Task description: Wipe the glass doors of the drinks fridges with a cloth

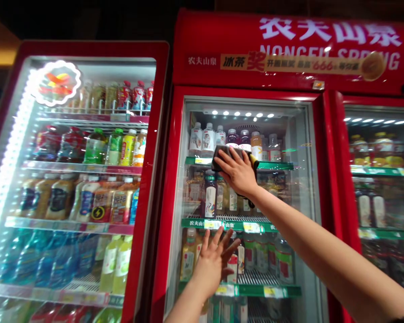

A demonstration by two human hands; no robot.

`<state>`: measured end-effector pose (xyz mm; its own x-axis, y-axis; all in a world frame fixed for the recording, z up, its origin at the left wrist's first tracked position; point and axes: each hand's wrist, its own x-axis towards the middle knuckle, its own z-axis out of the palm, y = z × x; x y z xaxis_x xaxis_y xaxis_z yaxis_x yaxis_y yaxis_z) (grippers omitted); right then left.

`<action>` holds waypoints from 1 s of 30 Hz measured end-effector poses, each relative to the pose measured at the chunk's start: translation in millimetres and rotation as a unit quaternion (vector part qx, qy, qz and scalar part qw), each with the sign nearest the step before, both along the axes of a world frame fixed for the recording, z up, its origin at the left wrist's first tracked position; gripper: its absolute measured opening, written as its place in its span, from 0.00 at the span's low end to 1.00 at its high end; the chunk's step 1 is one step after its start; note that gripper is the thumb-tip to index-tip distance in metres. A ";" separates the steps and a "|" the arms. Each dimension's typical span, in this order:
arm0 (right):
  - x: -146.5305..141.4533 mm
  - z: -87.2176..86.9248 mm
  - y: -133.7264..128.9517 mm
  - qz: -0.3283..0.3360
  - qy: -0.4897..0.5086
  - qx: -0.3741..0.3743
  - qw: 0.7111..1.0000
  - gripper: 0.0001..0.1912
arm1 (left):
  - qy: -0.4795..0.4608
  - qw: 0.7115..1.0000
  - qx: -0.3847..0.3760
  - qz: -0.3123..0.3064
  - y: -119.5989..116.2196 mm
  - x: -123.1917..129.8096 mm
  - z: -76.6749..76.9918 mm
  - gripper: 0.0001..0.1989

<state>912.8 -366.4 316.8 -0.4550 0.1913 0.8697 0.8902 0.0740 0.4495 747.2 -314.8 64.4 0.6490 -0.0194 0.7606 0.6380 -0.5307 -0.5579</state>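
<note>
The right hand (236, 174) grips and presses a soft, light grey cleaning cloth (224, 156) on the cooler's glass door (301, 202), upper centre of the frame, easiest held flat under the palm; the left hand (212, 267) is open, fingers splayed

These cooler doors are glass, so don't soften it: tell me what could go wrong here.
The left hand looks spread flat on the glass door, so it could leave smudges on the glass. The dark cloth under the right hand could slip on the smooth surface. Hard pressing might also jolt the door and rattle the bottles on the shelves behind it; no latch shows, so its hold cannot be judged.
</note>
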 end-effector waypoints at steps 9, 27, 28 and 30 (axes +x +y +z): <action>43.8 15.9 -14.6 0.014 0.005 0.026 1.000 0.22 | -0.004 1.000 -0.011 0.029 -6.2 2.6 -5.4 0.43; -44.6 27.0 19.9 0.041 0.007 0.039 0.998 0.23 | -0.027 0.999 0.031 -0.031 9.4 2.1 -16.3 0.45; -56.1 28.0 24.2 0.042 0.006 0.038 0.998 0.23 | -0.027 0.999 0.023 -0.031 9.5 1.7 -17.8 0.46; -74.3 22.3 29.0 0.047 -0.037 0.012 0.998 0.23 | -0.025 0.999 0.000 -0.035 9.4 1.4 -20.1 0.46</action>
